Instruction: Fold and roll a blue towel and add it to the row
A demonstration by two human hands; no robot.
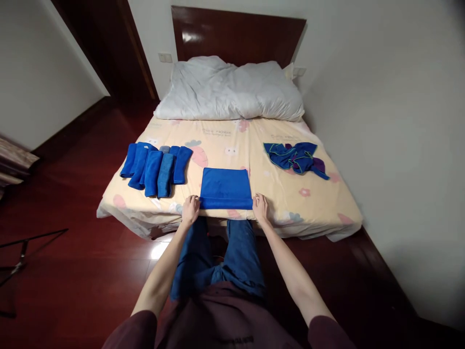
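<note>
blue cloth (225, 188) pinched at near corners by left hand (191, 209) and right hand (260, 207); sheet print unreadable.

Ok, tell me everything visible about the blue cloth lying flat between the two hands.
The blue cloth is plain bright blue, soft like microfibre towelling, spread flat as a neat rectangle, apparently folded. It lies on the patterned yellow sheet at the near edge of the bed, its near edge along the mattress edge. The left hand touches its near left corner and the right hand its near right corner. Whether the fingers pinch it cannot be told.
</note>
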